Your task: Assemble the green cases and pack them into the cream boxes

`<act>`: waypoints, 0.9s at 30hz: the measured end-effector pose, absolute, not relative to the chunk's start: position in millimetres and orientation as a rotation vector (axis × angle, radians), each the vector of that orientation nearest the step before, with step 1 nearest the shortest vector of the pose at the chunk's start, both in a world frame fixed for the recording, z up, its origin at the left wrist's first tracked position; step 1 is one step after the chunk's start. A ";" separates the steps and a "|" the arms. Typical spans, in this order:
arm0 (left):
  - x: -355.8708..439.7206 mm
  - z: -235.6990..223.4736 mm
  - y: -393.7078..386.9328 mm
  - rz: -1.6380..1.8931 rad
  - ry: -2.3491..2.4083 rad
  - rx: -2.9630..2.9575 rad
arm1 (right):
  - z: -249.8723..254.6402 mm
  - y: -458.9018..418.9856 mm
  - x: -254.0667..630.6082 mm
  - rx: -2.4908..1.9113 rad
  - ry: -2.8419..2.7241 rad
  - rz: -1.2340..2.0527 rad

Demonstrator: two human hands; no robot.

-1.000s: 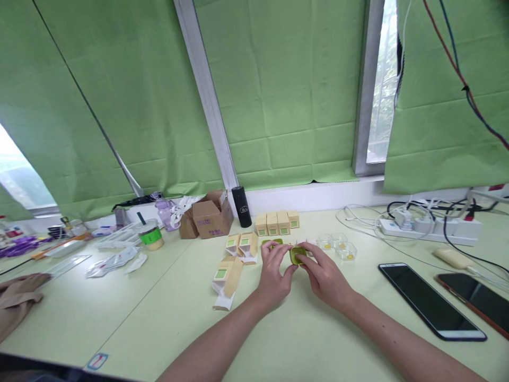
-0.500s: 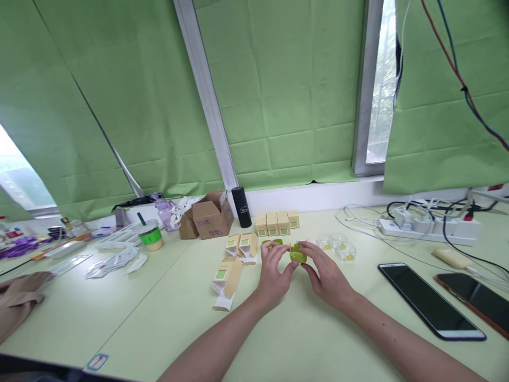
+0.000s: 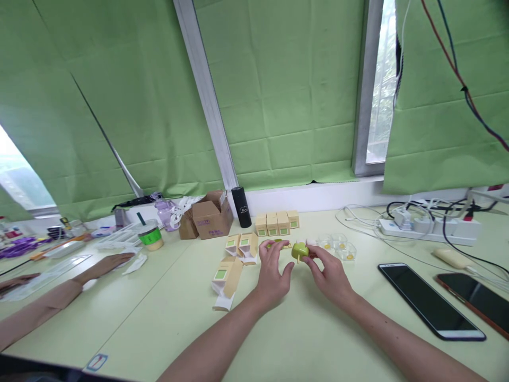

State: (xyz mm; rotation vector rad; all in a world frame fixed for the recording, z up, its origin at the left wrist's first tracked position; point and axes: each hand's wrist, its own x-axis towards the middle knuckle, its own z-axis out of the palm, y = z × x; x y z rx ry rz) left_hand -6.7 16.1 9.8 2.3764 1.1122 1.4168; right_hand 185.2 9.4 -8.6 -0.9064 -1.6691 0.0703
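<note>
Above the table [image 3: 178, 329], near its middle, the right hand [image 3: 332, 276] pinches a small green pot-shaped piece [image 3: 299, 249] between thumb and fingers, with a pale peg jutting down. The left hand [image 3: 274, 276] is open beside it, thumb and fingers parted and holding nothing. Four small boxes [image 3: 272, 224] at the back look closed; three open boxes [image 3: 227, 276] left of the hands have loose flaps. The held piece is in none of them. Clear cups [image 3: 346, 252] with yellow bits inside sit beyond the right hand.
</note>
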 end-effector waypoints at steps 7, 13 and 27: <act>-4.2 9.2 14.9 1.389 1.097 2.634 | -9.1 4.0 179.6 -0.931 -1.704 0.121; -3.5 7.2 18.3 1.470 1.117 2.541 | -13.4 8.2 186.6 -0.955 -1.723 0.102; -2.0 5.4 35.2 1.480 1.105 1.839 | -28.9 45.9 220.7 -1.503 -1.903 -0.447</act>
